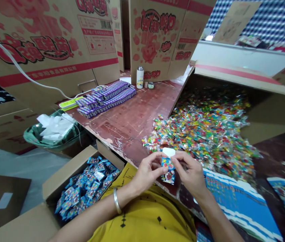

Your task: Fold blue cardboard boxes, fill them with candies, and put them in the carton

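Note:
Between my two hands, over the table's front edge, is a small printed blue candy box (168, 170) with its white flap standing up at the top. My left hand (147, 173) has its fingers closed on the box's left side. At the upper right, by the flap, the fingers of my right hand (190, 170) pinch the same box. Whether anything lies inside it I cannot tell. Just beyond my hands spreads a heap of clear-wrapped colourful candies (203, 131). A stack of flat blue printed boxes (235, 198) lies beside my right forearm.
The candies spill from a tipped carton (271, 104). On the left below the table, an open carton (54, 178) holds many small blue boxes (88, 186). Rows of purple boxes (107, 97), a white bottle (139, 77) and a lined bin (54, 131) are farther back.

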The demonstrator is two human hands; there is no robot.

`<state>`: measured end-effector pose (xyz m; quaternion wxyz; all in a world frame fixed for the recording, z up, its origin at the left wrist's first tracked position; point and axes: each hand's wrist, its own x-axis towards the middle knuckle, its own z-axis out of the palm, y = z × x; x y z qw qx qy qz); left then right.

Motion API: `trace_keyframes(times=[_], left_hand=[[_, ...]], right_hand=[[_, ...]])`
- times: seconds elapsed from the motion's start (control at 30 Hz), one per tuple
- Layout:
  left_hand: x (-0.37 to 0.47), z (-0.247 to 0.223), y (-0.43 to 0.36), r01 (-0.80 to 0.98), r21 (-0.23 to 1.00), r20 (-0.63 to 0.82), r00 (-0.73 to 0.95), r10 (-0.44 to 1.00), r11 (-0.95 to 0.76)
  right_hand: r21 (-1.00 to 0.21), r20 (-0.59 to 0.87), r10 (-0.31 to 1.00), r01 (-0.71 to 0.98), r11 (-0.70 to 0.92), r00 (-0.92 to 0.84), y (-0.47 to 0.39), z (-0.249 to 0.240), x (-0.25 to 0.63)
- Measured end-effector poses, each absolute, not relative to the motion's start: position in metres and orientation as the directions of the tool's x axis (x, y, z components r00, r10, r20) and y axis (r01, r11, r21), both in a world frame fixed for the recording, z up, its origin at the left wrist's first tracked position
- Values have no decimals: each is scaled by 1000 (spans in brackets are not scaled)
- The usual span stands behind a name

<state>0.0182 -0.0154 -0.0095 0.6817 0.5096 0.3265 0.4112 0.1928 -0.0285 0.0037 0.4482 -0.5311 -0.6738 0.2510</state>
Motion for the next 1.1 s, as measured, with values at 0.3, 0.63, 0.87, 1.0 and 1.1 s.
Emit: trace_keyframes(times=[0.3, 0.63, 0.87, 1.0, 1.1], left_hand=[[19, -8, -16, -316, 938, -12, 388, 922, 145], [9, -8, -20, -133, 991, 32, 402, 915, 24], [5, -5, -21, -105, 993, -3, 448, 894, 56], [1, -5, -16, -156, 984, -14, 416, 909, 86], [2, -9, -12, -259, 958, -15, 381, 925, 122]], right_hand=[[-955, 228, 974, 200, 220, 16, -24, 9, 185], [-982, -10, 998, 190, 1, -59, -10, 14, 195], [-946, 97, 991, 300, 120, -90, -14, 16, 194], [-847, 153, 956, 465, 258, -252, -29, 20, 193], [-725, 162, 922, 592, 353, -351, -36, 14, 189]])
